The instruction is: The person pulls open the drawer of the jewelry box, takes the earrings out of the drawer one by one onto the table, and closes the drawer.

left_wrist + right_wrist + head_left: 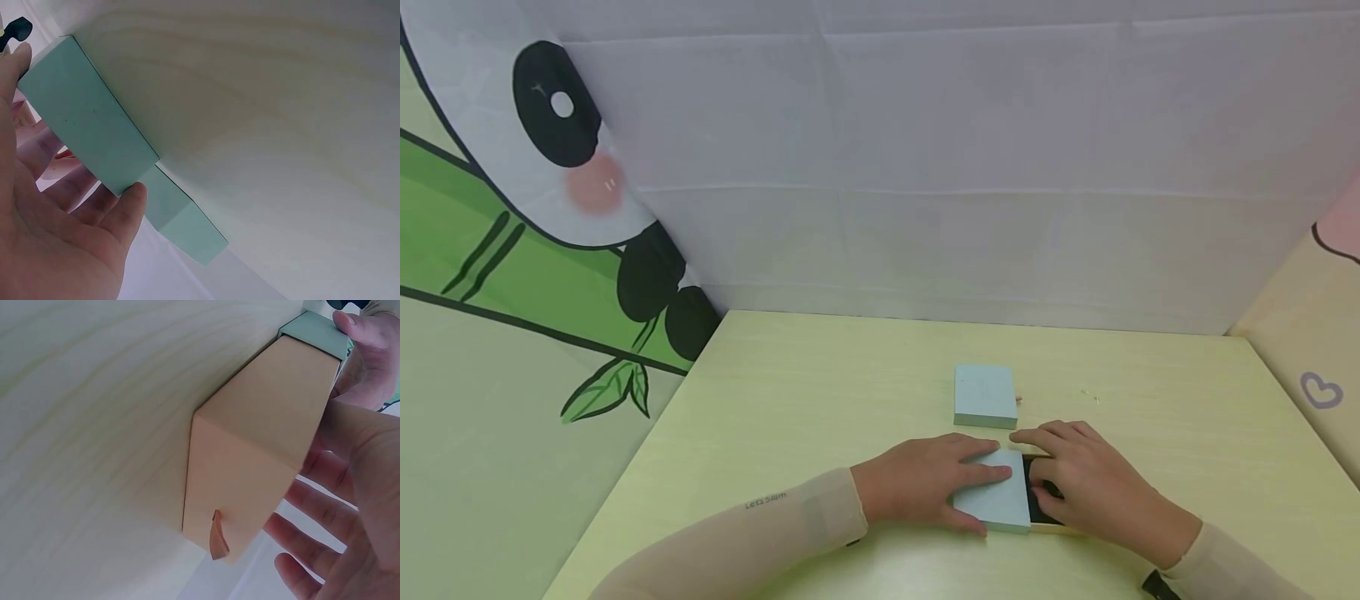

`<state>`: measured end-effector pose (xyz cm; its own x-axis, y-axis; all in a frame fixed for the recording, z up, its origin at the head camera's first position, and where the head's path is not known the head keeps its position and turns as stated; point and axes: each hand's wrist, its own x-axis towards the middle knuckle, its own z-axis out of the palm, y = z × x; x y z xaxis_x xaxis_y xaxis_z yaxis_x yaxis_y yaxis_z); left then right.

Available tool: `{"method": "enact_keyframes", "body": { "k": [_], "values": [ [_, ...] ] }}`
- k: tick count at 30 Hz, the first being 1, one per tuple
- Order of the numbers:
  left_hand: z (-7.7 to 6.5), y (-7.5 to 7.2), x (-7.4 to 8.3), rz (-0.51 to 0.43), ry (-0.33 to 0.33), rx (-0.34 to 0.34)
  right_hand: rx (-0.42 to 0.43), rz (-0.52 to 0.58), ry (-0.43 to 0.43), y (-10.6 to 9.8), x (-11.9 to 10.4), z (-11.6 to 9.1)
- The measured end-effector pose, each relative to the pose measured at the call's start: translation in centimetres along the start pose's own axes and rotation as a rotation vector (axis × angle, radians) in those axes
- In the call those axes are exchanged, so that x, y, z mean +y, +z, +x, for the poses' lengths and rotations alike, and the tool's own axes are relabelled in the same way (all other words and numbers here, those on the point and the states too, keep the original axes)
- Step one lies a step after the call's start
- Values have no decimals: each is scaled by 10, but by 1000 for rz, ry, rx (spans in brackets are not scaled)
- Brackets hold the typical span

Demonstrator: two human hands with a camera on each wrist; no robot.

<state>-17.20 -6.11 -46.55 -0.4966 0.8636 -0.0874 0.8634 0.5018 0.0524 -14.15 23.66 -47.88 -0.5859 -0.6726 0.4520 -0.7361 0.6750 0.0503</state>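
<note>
One light blue box (pixel 1003 504), lying flat on a pale wood-grained worktop (pixel 820 383), right of the centre of the head view. Fitted with a tan drawer (pixel 244 444), standing partly out at the right-hand end; interior (pixel 1039 516) black; a small brown pull tab (pixel 218 540) on the drawer's front. Left hand (pixel 928 479): laid over the box from its left end, fingers spread; grip wide, the box held between the thumb at the near edge and a finger at the far edge. Right hand (pixel 1093 483): over the drawer, thumb and a finger reaching into it, another finger extended past its far side; the fingertips are partly hidden, so whether the grip has hold of anything cannot be told. One second light blue box (pixel 985 392), beyond the first and apart from it, a small reddish tab at its right side. A few tiny crumbs (pixel 1092 397) to its right. Beige sleeves (pixel 805 512) on both arms, the left one lettered. Behind: a creased white cloth (pixel 925 108); at left, a cartoon print with a green leaf (pixel 598 396).
</note>
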Motion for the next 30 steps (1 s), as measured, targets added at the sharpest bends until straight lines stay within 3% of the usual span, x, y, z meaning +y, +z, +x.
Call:
{"method": "enact_keyframes", "body": {
  "k": [30],
  "values": [
    [0,1,0,-17,-6,0,31,-4,-3,-4,0,-1]
  ]
}}
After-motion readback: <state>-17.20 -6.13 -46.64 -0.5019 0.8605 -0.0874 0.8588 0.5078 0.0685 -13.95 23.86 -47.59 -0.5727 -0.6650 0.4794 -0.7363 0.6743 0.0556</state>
